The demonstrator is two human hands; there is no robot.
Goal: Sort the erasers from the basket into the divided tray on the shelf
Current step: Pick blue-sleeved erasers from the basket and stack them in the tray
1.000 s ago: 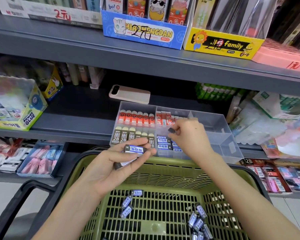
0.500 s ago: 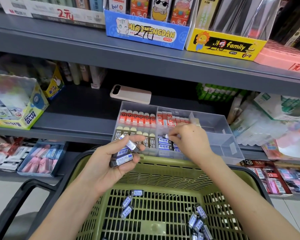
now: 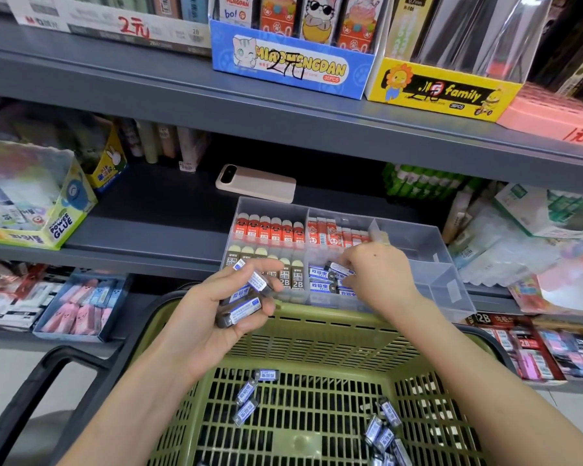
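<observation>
My left hand grips a small bunch of black erasers with blue-and-white sleeves just above the near rim of the green basket. My right hand reaches into the clear divided tray on the shelf and pinches one such eraser over the blue-sleeved pile in the front middle compartment. Red erasers fill the two back compartments; brown 2B erasers fill the front left one. Several more blue-sleeved erasers lie on the basket floor.
A beige phone lies on the shelf behind the tray. A Power Glue box stands at the left, plastic packets at the right. The tray's right compartments hold nothing. A black basket handle juts out at lower left. Display boxes line the upper shelf.
My right hand has lowered with its eraser into the front middle compartment. My left hand has shifted the erasers in its grip and stayed above the basket rim.
</observation>
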